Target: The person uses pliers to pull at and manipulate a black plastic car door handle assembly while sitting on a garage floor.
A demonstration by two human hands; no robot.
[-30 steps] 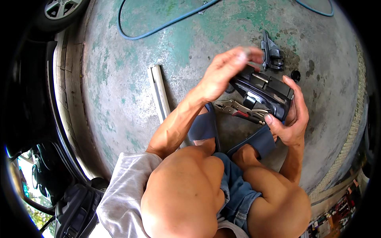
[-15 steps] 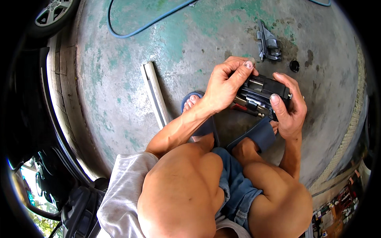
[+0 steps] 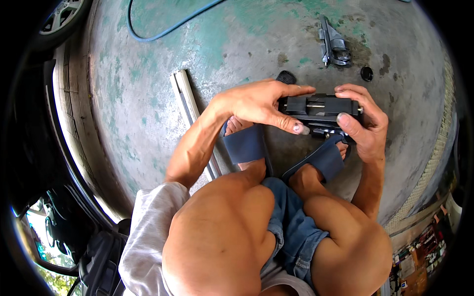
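A black boxy mechanical part [image 3: 323, 109], with a slot and a metal rod along its top, is held level between both hands above my feet. My left hand [image 3: 261, 101] wraps its left end, the thumb along the near side and the index finger along the far edge. Around the right end closes my right hand [image 3: 368, 121], thumb on the near side and fingers on the far side. Small metal ends stick out at the part's right end. Its underside is mostly hidden. Just beyond my left hand lies a dark ridged piece [image 3: 286, 77], partly covered.
Farther off on the stained concrete floor lie a grey-black bracket-like part [image 3: 335, 44] and a small black round cap [image 3: 366, 74]. A long pale metal rail [image 3: 185, 98] lies left of my sandals. A blue hose [image 3: 173, 33] curves at the back. A car wheel [image 3: 61, 17] stands far left.
My left hand has moved from the part's upper left corner to grip its left end. The part has turned level. The dark ridged piece has come into view beyond my left hand.
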